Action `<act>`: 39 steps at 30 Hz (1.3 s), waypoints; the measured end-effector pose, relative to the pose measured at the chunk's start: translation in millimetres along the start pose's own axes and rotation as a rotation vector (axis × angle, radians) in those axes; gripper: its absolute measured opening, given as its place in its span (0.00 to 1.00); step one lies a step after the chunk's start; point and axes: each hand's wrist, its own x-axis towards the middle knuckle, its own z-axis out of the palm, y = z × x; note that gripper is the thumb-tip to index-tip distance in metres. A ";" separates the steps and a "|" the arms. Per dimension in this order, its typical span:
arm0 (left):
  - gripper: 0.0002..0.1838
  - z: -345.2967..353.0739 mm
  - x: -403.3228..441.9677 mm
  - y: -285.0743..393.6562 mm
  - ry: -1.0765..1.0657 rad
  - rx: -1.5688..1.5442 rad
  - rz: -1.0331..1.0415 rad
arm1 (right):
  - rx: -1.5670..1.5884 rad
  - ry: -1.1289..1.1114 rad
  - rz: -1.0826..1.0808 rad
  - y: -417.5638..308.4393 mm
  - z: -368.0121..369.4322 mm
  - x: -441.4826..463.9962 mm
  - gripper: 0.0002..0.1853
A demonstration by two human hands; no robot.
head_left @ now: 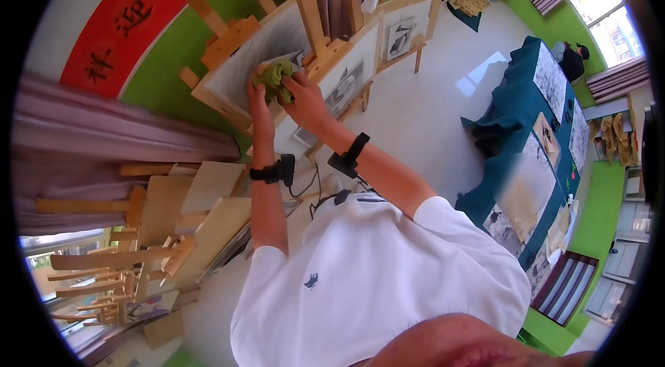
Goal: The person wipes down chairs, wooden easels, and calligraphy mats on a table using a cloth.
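Observation:
A crumpled green cloth (pixel 276 80) is held between my two hands, in front of a drawing board (pixel 235 65) that rests on a wooden easel (pixel 228 41). My left hand (pixel 259 105) grips the cloth's left side, and my right hand (pixel 305 100) has its fingers on the right side. Part of a grey drawing shows behind the cloth; the rest is hidden by it and my hands. Both wrists wear black straps with small devices.
More easels with framed drawings (pixel 346 83) stand to the right. A long table with a dark green cloth (pixel 509 100) holds papers at the far right. Boards and stacked easels (pixel 166 207) fill the lower left. A cable hangs near my waist.

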 end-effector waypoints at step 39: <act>0.20 291.8 -124.8 -196.2 -0.727 0.599 -0.207 | -0.623 -0.020 0.051 157.2 -349.2 -195.7 0.23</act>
